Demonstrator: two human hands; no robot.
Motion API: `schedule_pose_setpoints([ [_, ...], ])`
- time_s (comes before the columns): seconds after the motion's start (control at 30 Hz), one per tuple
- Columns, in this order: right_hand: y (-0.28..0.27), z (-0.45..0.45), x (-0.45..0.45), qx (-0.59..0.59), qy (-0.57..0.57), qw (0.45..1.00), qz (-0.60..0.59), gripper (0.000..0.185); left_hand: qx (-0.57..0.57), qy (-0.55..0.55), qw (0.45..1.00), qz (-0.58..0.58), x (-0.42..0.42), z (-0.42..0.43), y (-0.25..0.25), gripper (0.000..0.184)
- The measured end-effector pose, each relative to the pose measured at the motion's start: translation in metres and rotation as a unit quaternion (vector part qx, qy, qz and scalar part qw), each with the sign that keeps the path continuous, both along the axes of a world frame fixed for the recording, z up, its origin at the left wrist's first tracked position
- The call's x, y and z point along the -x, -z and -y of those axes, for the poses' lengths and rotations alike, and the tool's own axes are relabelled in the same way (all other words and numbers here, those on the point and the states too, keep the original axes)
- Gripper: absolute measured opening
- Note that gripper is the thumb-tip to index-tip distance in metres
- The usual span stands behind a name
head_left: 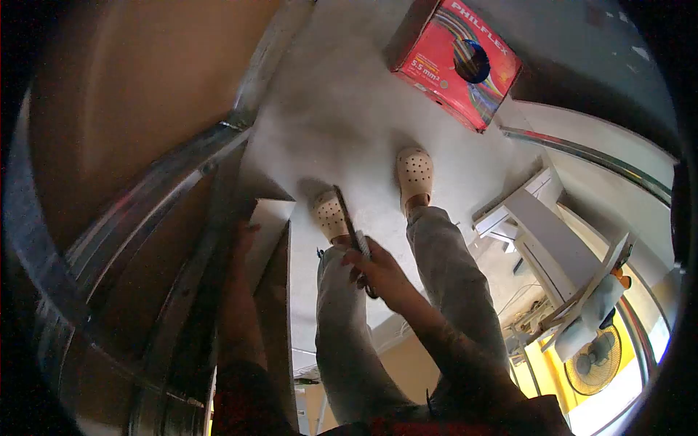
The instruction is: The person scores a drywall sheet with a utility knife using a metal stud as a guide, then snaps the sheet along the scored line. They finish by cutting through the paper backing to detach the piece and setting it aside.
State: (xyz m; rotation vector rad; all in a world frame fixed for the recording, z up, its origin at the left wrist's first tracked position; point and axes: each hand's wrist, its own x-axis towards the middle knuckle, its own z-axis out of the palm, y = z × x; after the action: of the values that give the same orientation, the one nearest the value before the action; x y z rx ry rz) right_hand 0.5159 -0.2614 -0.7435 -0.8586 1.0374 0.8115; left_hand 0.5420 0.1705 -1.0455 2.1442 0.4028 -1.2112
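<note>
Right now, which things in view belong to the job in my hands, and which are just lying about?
Probably the job:
long, slim dark tool, in your right hand
flat white panel, beside your left hand

Probably just lying about:
red cardboard box printed PHILFLEX
round fan with a dark centre

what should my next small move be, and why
Probably bring the slim tool left toward the pale panel: the right hand's grip is closed on the tool, held apart from the panel, while the left hand is at the panel's edge.
</note>
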Motion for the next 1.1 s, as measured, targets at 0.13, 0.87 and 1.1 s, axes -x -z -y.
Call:
schedule_pose_setpoints([
  [0.13, 0.014, 0.004, 0.024, 0.049, 0.021, 0.998, 0.034, 0.031, 0.024, 0.118, 0.986, 0.117, -0.041, 0.055, -0.122, 0.056],
  [0.87, -0.38, 0.121, -0.024, 0.168, 0.258, 0.874, 0.376, 0.042, 0.166, 0.326, 0.84, 0.402, -0.147, 0.362, -0.77, 0.049],
  [1.1, -0.588, 0.236, -0.007, 0.385, 0.222, 0.727, 0.523, 0.043, 0.339, 0.256, 0.788, 0.446, -0.11, 0.471, -0.957, 0.042],
])
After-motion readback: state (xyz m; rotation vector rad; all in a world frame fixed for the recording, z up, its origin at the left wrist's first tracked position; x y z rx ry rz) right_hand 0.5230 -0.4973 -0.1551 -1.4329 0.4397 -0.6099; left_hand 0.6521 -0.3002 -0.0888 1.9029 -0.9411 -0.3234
